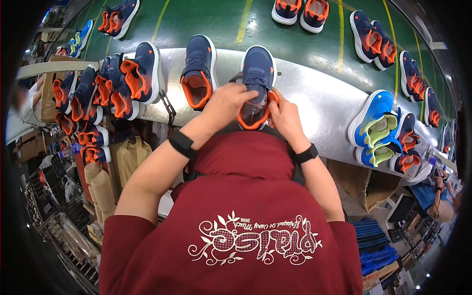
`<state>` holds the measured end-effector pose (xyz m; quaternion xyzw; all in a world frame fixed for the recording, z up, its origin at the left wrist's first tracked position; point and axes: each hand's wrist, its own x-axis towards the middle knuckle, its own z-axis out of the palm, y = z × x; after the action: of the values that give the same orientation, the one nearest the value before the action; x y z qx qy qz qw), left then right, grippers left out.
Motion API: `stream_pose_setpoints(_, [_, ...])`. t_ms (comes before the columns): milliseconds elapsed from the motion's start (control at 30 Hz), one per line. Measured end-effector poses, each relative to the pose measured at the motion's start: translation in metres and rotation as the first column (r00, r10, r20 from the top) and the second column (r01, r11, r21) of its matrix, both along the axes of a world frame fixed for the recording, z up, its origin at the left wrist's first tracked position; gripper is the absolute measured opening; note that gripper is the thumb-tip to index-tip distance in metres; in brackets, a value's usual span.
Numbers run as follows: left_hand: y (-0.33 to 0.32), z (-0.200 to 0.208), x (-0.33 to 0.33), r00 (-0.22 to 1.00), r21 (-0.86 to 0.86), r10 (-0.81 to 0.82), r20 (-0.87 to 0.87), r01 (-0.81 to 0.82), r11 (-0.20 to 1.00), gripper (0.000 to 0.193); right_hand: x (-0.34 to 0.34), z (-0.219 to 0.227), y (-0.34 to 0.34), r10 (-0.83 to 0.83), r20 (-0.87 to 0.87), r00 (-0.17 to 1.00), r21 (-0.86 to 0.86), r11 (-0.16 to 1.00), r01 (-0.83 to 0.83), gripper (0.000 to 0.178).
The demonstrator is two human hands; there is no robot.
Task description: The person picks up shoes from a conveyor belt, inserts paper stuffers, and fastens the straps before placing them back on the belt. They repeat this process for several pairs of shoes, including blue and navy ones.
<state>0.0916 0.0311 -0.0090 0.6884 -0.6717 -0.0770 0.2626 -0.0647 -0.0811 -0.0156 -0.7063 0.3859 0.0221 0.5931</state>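
While the left hand [227, 102] grips the white-soled navy mesh sneaker [259, 64] near its throat [255, 82] and the right hand [286, 116] pinches its orange collar [266, 119], gentle, even tension seems wise.

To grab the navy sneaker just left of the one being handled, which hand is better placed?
Probably the left hand: it is nearer that navy sneaker, while the right hand is at the right side of the handled sneaker.

green worktop [206, 17] beyond shiny metal ledge [314, 98]
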Motion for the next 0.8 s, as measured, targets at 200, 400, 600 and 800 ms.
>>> stream_pose_setpoints(200, [0.000,-0.006,-0.034,0.922,0.146,-0.016,0.387,-0.044,0.988,0.038,0.001,-0.023,0.010,0.387,0.043,0.921,-0.635,0.723,-0.274,0.051])
stream_pose_setpoints(400, [0.002,0.005,-0.025,0.972,0.080,0.013,0.235,-0.033,0.996,0.038,0.002,-0.026,0.014,0.290,0.086,0.953,-0.546,0.814,-0.198,0.050])
stream_pose_setpoints(600, [-0.001,0.000,-0.023,0.970,-0.117,0.055,0.236,-0.027,0.993,0.031,0.005,0.014,-0.034,-0.169,0.062,0.984,0.131,0.978,0.160,0.039])
stream_pose_setpoints(800, [-0.006,0.001,-0.022,0.964,-0.091,0.064,0.257,-0.042,0.995,0.029,0.033,0.017,-0.041,-0.209,0.178,0.961,0.389,0.912,0.126,0.029])
